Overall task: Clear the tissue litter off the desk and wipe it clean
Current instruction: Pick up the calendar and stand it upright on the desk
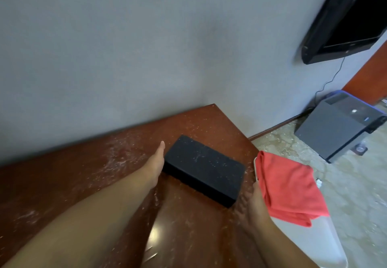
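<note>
Pressing against the black box [204,170], the left hand [155,164] hides its fingers.

you are in a furnished room, most likely a hotel room or a bedroom. a glossy red-brown wooden desk [188,125] stands against a plain grey wall [125,48]. a flat black television [351,16] hangs on that wall, its cable [333,79] trailing down. pale patterned carpet [345,194] covers the floor, where a dark grey box-shaped unit [339,125] sits.
</note>
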The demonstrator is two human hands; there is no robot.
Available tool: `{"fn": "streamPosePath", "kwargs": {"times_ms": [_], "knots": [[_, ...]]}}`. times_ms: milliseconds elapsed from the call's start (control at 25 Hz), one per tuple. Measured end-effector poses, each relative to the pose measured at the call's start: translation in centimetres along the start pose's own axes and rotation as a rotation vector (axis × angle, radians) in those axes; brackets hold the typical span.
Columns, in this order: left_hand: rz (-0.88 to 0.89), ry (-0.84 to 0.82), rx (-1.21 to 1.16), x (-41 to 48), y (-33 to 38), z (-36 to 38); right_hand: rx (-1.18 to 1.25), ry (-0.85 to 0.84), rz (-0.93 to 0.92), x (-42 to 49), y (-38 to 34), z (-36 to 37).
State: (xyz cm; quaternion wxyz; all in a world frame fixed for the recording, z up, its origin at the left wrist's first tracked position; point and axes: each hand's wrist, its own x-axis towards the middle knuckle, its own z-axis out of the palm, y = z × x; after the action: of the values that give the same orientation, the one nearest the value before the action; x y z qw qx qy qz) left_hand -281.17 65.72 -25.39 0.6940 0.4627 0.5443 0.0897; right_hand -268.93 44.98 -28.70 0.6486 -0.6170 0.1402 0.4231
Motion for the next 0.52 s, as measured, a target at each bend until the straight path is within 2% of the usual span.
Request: {"fn": "streamPosePath", "kwargs": {"times_ms": [120,240,360,520], "knots": [[0.013,0.024,0.017,0.9,0.7,2.5,0.0,-0.048,0.088,1.2,-0.2,-0.5],[0.046,0.167,-0.011,0.5,0.8,2.2,0.017,-0.021,0.079,1.8,-0.9,-0.5],[0.224,0.243,-0.085,-0.5,1.2,-0.4,0.083,-0.065,0.102,2.0,-0.5,0.4],[0.532,0.324,-0.218,-5.5,2.3,-4.7,0.172,-0.191,0.29,0.1,1.6,4.6]]}}
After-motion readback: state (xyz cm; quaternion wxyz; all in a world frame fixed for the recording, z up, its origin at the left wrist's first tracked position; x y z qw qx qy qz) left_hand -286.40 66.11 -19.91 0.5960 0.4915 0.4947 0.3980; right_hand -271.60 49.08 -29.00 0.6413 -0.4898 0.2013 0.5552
